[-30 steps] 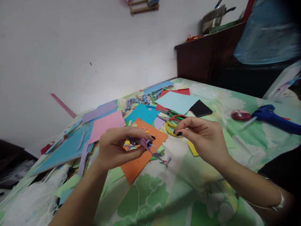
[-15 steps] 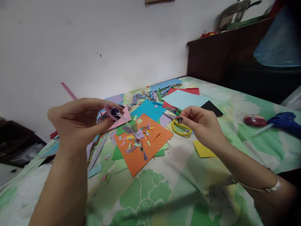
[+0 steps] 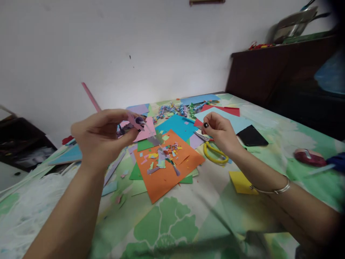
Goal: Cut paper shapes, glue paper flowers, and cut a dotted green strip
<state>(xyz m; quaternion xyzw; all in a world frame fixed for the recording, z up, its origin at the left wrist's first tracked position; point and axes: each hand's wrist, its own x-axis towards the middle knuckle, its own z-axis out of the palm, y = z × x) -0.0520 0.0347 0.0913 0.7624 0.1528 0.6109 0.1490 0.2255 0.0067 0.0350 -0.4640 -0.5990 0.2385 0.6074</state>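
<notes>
Since the frame half a second ago, the right hand [image 3: 219, 131] has shifted up in view against the metal-bladed scissors with a yellow handle loop [image 3: 206, 138], and the black flat rectangular object [image 3: 253, 136] at 3 o'clock shows more fully. Since one second ago, the left hand [image 3: 101, 135] has moved away from the orange square sheet of paper [image 3: 159, 183] towards 9 o'clock.

The left hand's fingers are narrowed around a small purple paper roll [image 3: 140, 121], its open end facing roughly 3 o'clock. The roll is above the bench with the green-and-white floral cloth [image 3: 167, 225], in front of the pink sheet of paper [image 3: 147, 132]. A thin pale strand with purple paper pieces [image 3: 154, 139] hangs from the roll towards 5 o'clock, over the orange sheet, which bears small multicoloured paper scraps [image 3: 153, 155].

The right hand's fingers are curled, thumb tip close to the fingertips; whether they pinch anything cannot be told. The scissors are just below them, between 3 and 4 o'clock. A yellow piece of paper [image 3: 239, 182] is at 4 o'clock, curled multicoloured paper strings [image 3: 172, 109] at 12, and a white stringy heap [image 3: 40, 208] at 8.
</notes>
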